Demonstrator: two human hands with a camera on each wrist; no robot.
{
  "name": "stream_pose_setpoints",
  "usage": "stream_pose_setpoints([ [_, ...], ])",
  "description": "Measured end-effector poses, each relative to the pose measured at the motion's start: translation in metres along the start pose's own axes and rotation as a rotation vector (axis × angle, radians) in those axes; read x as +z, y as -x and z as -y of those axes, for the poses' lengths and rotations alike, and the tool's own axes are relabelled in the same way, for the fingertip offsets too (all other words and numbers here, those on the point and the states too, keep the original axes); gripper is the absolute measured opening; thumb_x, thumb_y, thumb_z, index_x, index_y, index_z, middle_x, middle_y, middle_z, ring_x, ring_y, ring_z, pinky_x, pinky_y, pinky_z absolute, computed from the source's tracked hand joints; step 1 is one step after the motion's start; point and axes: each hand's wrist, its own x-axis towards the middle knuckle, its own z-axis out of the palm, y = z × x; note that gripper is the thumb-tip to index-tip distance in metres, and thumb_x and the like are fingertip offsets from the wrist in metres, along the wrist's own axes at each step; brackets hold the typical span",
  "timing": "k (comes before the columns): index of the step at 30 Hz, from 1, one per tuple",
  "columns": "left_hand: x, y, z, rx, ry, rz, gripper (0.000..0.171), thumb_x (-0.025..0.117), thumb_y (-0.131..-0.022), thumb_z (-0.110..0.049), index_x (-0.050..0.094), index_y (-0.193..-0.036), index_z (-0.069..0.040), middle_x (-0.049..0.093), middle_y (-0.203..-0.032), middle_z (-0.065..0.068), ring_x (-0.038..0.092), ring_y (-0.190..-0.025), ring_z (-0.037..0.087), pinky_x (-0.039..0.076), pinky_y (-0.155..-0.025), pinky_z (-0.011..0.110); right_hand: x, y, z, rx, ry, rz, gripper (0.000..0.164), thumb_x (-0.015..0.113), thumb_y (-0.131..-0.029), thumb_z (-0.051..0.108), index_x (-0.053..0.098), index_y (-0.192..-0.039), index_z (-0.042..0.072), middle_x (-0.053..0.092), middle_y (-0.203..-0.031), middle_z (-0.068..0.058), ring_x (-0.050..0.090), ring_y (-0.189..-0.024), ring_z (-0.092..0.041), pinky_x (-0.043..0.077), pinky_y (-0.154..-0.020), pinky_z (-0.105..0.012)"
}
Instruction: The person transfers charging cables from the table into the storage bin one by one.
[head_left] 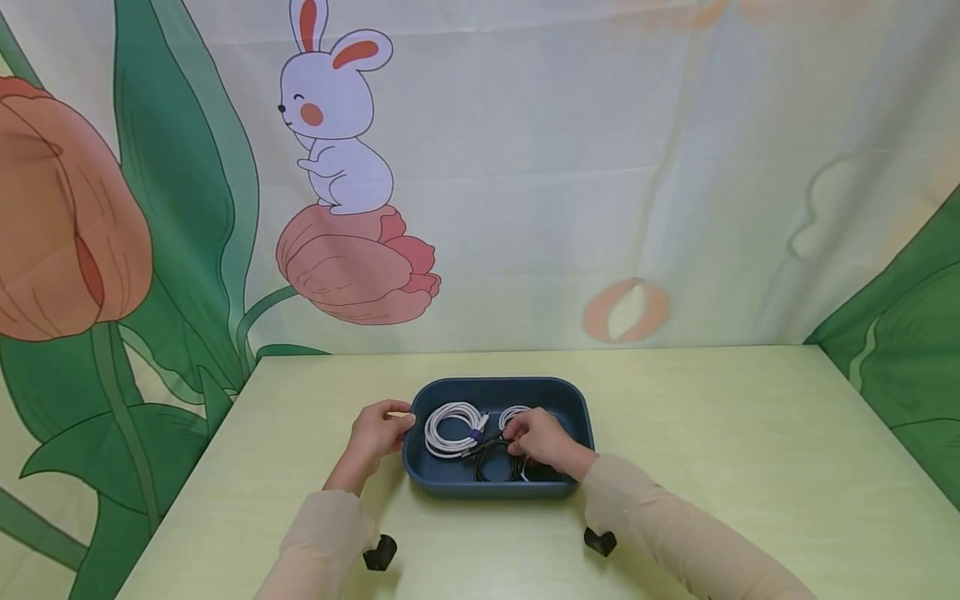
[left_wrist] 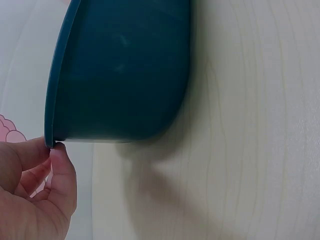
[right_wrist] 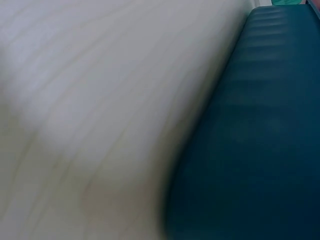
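Note:
A dark blue plastic bin [head_left: 495,490] sits on the table with coiled cables inside it. My left hand [head_left: 377,432] pinches the bin's left rim between thumb and fingers, which the left wrist view shows close up. Reaching over the near right side, my right hand [head_left: 543,437] is inside the bin with curled fingertips, pinching part of a black cable [head_left: 491,467]. Left of it lies a white coiled cable [head_left: 446,432] with a purple tie. A second white cable [head_left: 513,412] is partly hidden behind the right hand. The right wrist view shows the bin's outer wall, not the hand.
The pale wooden table [head_left: 712,467] extends on both sides of the bin. Behind it hangs a curtain [head_left: 525,208] printed with a rabbit and tulips. Something dark [head_left: 543,473] lies in the bin's near right corner, partly under the right hand.

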Motion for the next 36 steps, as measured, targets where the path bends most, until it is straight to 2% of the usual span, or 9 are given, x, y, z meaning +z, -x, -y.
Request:
stream_pose_setpoints([
  [8,-0.0009,0.0003,0.0002,0.005,-0.002,-0.001,0.027,0.055,-0.085,-0.010,0.056,-0.112,-0.002,0.055,-0.085,0.010,0.051,-0.061,0.013,0.047,-0.056,0.021,-0.0015,0.0008,0.0006,-0.036,0.097,-0.002,0.011,0.066,-0.072,-0.003,0.066,-0.082,0.001,0.061,-0.074,-0.005,0.050,-0.059,-0.012,0.047,-0.052,-0.025],
  [15,-0.0007,-0.0003,0.0019,0.005,0.006,-0.010,0.027,0.056,-0.084,-0.009,0.056,-0.110,-0.002,0.054,-0.082,0.009,0.051,-0.059,0.012,0.047,-0.053,0.021,-0.0025,0.0032,-0.0007,-0.154,0.239,-0.002,0.011,0.065,-0.072,-0.001,0.068,-0.082,0.002,0.066,-0.077,-0.006,0.055,-0.070,-0.013,0.047,-0.064,-0.026],
  [19,-0.0004,-0.0002,0.0016,0.000,0.003,-0.009,0.027,0.056,-0.085,-0.009,0.056,-0.110,-0.002,0.055,-0.083,0.009,0.051,-0.060,0.013,0.047,-0.054,0.021,-0.0015,0.0031,-0.0015,-0.172,0.287,-0.011,0.011,0.066,-0.072,0.000,0.068,-0.081,0.004,0.066,-0.078,-0.005,0.056,-0.075,-0.014,0.047,-0.071,-0.029],
  [26,-0.0009,0.0008,0.0011,0.005,0.002,-0.004,0.027,0.056,-0.085,-0.009,0.056,-0.111,-0.002,0.055,-0.086,0.011,0.052,-0.062,0.014,0.048,-0.056,0.022,-0.0006,0.0052,-0.0006,-0.234,0.386,-0.007,0.009,0.066,-0.073,0.001,0.068,-0.081,0.004,0.065,-0.076,-0.004,0.057,-0.074,-0.015,0.047,-0.071,-0.032],
  [36,-0.0009,0.0006,0.0017,0.014,0.010,-0.011,0.027,0.056,-0.085,-0.009,0.057,-0.110,-0.002,0.056,-0.084,0.010,0.053,-0.062,0.014,0.048,-0.056,0.022,-0.0010,0.0051,-0.0011,-0.280,0.443,-0.006,0.009,0.066,-0.073,0.000,0.066,-0.080,0.006,0.064,-0.074,-0.003,0.056,-0.073,-0.014,0.046,-0.071,-0.033],
])
